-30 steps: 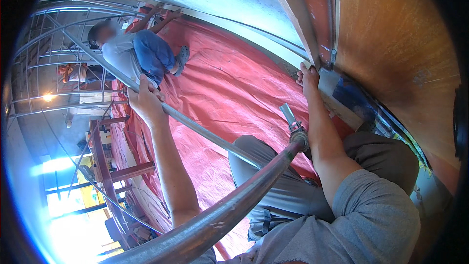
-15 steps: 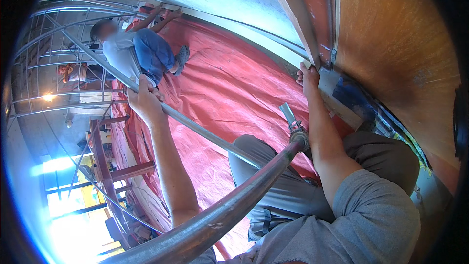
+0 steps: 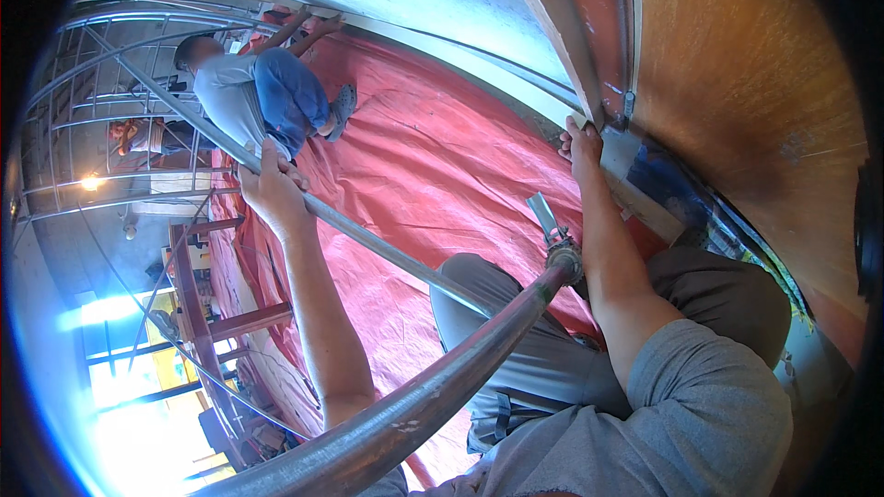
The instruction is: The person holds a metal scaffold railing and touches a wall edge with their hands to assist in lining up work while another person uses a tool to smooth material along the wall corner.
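Note:
My left hand (image 3: pixel 274 190) is closed round a thin metal scaffold tube (image 3: pixel 368 244) that slants from the upper left down to my knees. Farther right, my right hand (image 3: pixel 580 145) pinches the near end of a long white strip (image 3: pixel 493 74), which runs along the foot of the pale wall (image 3: pixel 433 0). That end lies close to the wooden door frame (image 3: pixel 562 28). At the strip's far end a crouching person in a grey shirt (image 3: pixel 226 92) has both hands on it. Between my arms a thicker metal pole (image 3: pixel 414 391) crosses, with a clamp (image 3: pixel 564 260) at its end.
A wrinkled red tarp (image 3: pixel 405 147) covers the floor. Metal scaffolding (image 3: pixel 110 120) stands at the left, with a brown wooden frame (image 3: pixel 198 313) below it. A wooden door (image 3: pixel 755 110) rises at the right, dark-blue sheeting (image 3: pixel 668 189) by its foot. Another person (image 3: pixel 147 136) is farther back.
The crouching person's head and upper body have shifted slightly, the head turning toward the wall. My hands stay where they were.

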A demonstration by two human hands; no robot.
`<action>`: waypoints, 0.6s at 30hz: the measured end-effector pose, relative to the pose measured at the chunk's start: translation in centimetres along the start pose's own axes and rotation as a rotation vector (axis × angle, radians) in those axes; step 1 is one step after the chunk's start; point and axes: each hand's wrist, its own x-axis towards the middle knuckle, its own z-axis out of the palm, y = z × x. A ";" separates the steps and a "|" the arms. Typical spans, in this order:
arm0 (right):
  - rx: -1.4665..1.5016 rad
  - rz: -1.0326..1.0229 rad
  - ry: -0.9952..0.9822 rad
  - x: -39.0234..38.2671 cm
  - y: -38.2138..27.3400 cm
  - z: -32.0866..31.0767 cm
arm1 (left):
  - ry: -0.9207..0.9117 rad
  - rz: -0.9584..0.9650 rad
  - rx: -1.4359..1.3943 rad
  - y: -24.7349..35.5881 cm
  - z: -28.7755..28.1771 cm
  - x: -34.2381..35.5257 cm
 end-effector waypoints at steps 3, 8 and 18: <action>-0.014 -0.008 -0.001 0.0 0.0 -0.1 | 0.001 0.003 0.006 0.1 0.1 -0.1; 0.005 -0.005 -0.004 -0.2 0.0 0.1 | -0.003 -0.004 0.008 0.1 -0.2 0.1; 0.029 0.015 -0.006 0.2 0.0 0.1 | -0.003 -0.010 0.000 0.2 0.0 0.0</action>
